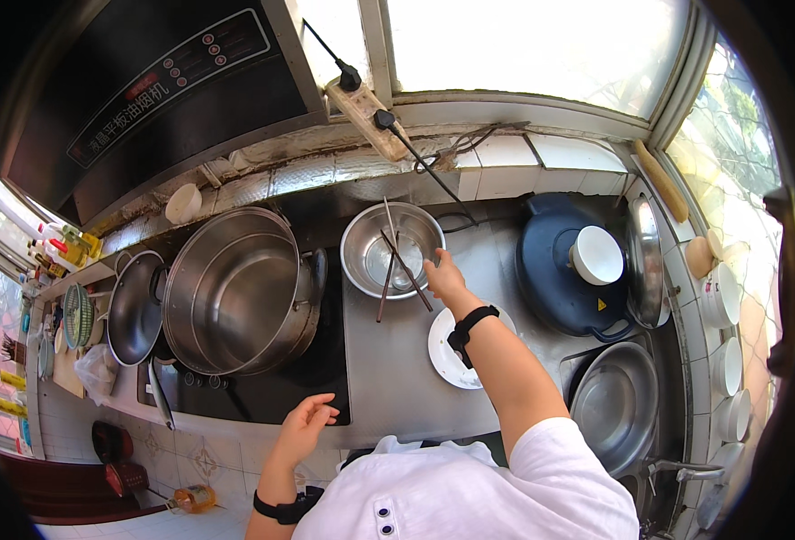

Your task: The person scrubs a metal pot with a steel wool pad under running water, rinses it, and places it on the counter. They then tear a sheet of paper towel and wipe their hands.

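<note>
A round stainless steel bowl (355, 233) stands on the metal counter, with a pair of dark chopsticks (389, 275) and a metal-coloured utensil (389, 219) resting in it or across it. My right hand (445, 275) is at the bowl's right rim; whether the fingers grip the rim cannot be told. Below my right wrist lies a white plate (448, 354), partly hidden by the forearm. My left hand (310, 426) hangs near the counter's front edge, fingers loosely bent and apart, holding nothing.
A large steel pot (235, 297) and a wok (134, 310) stand at the left by the black cooktop (276, 398). At the right are a blue electric pan (546, 270) with a white bowl (599, 255) on its lid, and a steel basin (617, 405) in the sink. A black cable (431, 172) hangs behind.
</note>
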